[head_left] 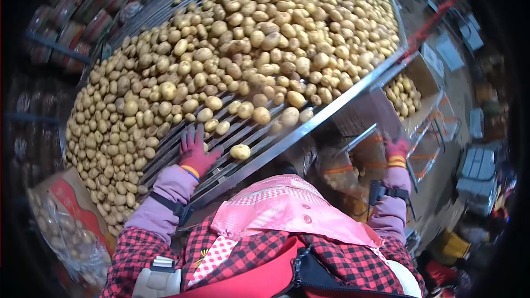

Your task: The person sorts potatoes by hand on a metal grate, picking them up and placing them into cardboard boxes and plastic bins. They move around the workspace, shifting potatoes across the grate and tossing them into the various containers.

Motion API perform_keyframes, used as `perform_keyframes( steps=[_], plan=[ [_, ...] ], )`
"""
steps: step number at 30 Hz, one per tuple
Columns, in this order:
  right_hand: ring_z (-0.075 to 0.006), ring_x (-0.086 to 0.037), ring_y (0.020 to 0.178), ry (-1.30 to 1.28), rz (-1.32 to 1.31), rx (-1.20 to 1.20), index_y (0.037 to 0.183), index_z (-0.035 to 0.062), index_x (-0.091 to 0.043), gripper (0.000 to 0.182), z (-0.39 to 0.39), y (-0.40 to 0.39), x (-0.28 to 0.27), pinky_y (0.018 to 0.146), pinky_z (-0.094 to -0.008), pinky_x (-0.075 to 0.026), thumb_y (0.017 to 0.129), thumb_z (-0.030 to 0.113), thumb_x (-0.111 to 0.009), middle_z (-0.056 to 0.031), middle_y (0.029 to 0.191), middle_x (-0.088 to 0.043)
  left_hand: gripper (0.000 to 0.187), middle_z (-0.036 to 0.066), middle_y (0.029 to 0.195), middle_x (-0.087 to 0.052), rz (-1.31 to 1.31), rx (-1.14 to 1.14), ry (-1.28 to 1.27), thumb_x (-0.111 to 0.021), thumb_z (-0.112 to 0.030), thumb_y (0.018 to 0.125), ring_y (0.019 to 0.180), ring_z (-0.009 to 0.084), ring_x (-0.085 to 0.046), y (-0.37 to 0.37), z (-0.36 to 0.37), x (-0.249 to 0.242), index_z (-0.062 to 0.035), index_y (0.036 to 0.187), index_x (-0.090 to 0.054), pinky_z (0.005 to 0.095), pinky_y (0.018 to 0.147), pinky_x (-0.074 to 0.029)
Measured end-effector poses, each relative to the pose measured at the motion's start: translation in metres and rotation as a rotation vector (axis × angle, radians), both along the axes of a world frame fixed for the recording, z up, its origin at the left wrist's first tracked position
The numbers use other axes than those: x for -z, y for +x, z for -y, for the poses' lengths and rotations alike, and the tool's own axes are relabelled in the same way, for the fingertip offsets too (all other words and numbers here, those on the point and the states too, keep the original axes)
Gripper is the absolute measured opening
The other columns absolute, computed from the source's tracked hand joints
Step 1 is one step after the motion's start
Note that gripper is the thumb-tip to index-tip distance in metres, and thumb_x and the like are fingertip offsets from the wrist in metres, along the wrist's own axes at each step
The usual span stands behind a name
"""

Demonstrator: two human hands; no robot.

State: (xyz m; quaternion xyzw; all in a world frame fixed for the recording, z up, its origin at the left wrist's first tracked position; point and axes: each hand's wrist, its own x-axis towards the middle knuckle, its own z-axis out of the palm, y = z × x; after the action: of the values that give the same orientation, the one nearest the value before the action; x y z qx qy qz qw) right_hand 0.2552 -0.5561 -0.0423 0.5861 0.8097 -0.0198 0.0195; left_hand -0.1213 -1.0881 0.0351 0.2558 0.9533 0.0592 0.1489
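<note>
A large heap of potatoes [265, 38] covers a slatted metal sorting table [326, 113]. My left hand [199, 152], in a pinkish-red glove, lies over the slats with its fingers spread at the heap's near edge. One small potato shows between its thumb and fingers, and a single potato [240, 152] sits on the bars just right of the thumb. Out to the right, beyond the table's rail, my gloved right hand [396, 148] is at the near side of an open cardboard box [428, 80] part-filled with potatoes [403, 96]. Its fingers are blurred.
Clear plastic bags with orange bands [337, 168] hang below the rail on the right. At lower left stands a red-printed carton [77, 196] beside a clear bag of potatoes [69, 240]. Stacked cartons [99, 8] fill the back left; more boxes [477, 168] line the right.
</note>
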Motion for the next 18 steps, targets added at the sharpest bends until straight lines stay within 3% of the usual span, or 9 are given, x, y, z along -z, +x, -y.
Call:
perform_keyframes(
  steps=[2,4,6,8,10,12,15,17,18],
  plan=[
    [-0.0423,-0.039,0.133,0.145,-0.322,-0.388,0.149,0.0141,-0.036,0.090,0.032,-0.105,-0.017,0.111,-0.0497,-0.032,0.077,0.054,-0.072,-0.0260,0.144,-0.041,0.115,0.027,0.156,-0.017,0.006,0.011,-0.151,-0.072,-0.064,0.069,0.144,0.0479,-0.012,0.023,-0.007,0.000,-0.0102,0.155,-0.017,0.0591,0.116,-0.014],
    [-0.0429,-0.033,0.137,-0.019,-0.335,-0.497,0.147,0.0168,-0.038,0.086,0.069,-0.203,-0.052,0.113,-0.0498,-0.028,0.078,0.056,-0.070,-0.0243,0.149,-0.036,0.116,0.026,0.158,-0.010,-0.119,0.165,0.037,-0.072,-0.061,0.070,0.143,0.0514,-0.011,0.019,-0.025,0.038,-0.0046,0.154,-0.017,0.0595,0.117,-0.009],
    [-0.0429,-0.032,0.138,0.122,-0.445,-0.714,0.147,0.0182,-0.039,0.086,0.087,-0.277,-0.030,0.114,-0.0522,-0.027,0.076,0.055,-0.071,-0.0211,0.150,-0.035,0.110,0.024,0.158,-0.015,0.105,0.104,-0.070,-0.071,-0.059,0.072,0.143,0.0512,-0.013,0.020,-0.081,-0.007,-0.0086,0.154,-0.019,0.0622,0.115,-0.010],
    [-0.0425,-0.030,0.139,0.245,-0.189,-1.044,0.148,0.0198,-0.039,0.088,0.077,-0.324,-0.037,0.114,-0.0542,-0.025,0.074,0.054,-0.073,-0.0177,0.150,-0.035,0.106,0.022,0.158,-0.017,0.073,0.161,-0.002,-0.072,-0.057,0.073,0.142,0.0520,-0.013,0.016,-0.097,0.009,-0.0148,0.155,-0.020,0.0639,0.114,-0.012],
    [-0.0426,-0.029,0.139,0.216,-0.070,-0.992,0.145,0.0192,-0.042,0.081,0.061,-0.367,-0.071,0.113,-0.0559,-0.027,0.076,0.050,-0.072,-0.0162,0.150,-0.035,0.098,0.019,0.157,-0.020,-0.001,0.204,0.015,-0.073,-0.053,0.072,0.141,0.0506,-0.016,0.011,-0.091,0.010,-0.0219,0.153,-0.028,0.0618,0.114,-0.017],
    [-0.0425,-0.040,0.132,0.376,-0.444,-0.892,0.141,0.0128,-0.044,0.079,0.041,-0.411,-0.080,0.108,-0.0521,-0.035,0.075,0.038,-0.077,-0.0197,0.143,-0.043,0.095,0.017,0.157,-0.021,-0.080,0.324,0.104,-0.074,-0.052,0.072,0.141,0.0495,-0.018,0.003,-0.061,0.029,-0.0231,0.152,-0.032,0.0603,0.114,-0.018],
    [-0.0382,-0.057,0.114,0.157,-0.704,-1.032,0.134,0.0107,-0.051,0.064,0.073,-0.468,-0.118,0.097,-0.0448,-0.047,0.078,0.031,-0.077,-0.0201,0.126,-0.059,0.089,0.015,0.156,-0.024,-0.018,0.323,0.160,-0.075,-0.048,0.073,0.139,0.0477,-0.021,-0.001,-0.052,0.021,-0.0242,0.150,-0.036,0.0585,0.114,-0.019],
    [-0.0349,-0.060,0.111,-0.192,-0.178,-0.986,0.131,0.0167,-0.054,0.066,0.131,-0.493,-0.113,0.090,-0.0471,-0.050,0.075,0.044,-0.075,-0.0171,0.121,-0.060,0.088,0.015,0.157,-0.023,0.022,0.335,0.153,-0.075,-0.047,0.073,0.140,0.0457,-0.021,-0.004,-0.051,0.015,-0.0243,0.149,-0.037,0.0577,0.114,-0.021],
    [-0.0315,-0.061,0.107,0.084,-0.006,-1.086,0.129,0.0175,-0.055,0.065,0.141,-0.500,-0.089,0.086,-0.0467,-0.051,0.074,0.049,-0.072,-0.0139,0.120,-0.060,0.088,0.016,0.156,-0.023,0.049,0.336,0.164,-0.075,-0.047,0.073,0.140,0.0450,-0.022,-0.008,-0.052,0.013,-0.0239,0.149,-0.037,0.0570,0.114,-0.022]
  ],
)
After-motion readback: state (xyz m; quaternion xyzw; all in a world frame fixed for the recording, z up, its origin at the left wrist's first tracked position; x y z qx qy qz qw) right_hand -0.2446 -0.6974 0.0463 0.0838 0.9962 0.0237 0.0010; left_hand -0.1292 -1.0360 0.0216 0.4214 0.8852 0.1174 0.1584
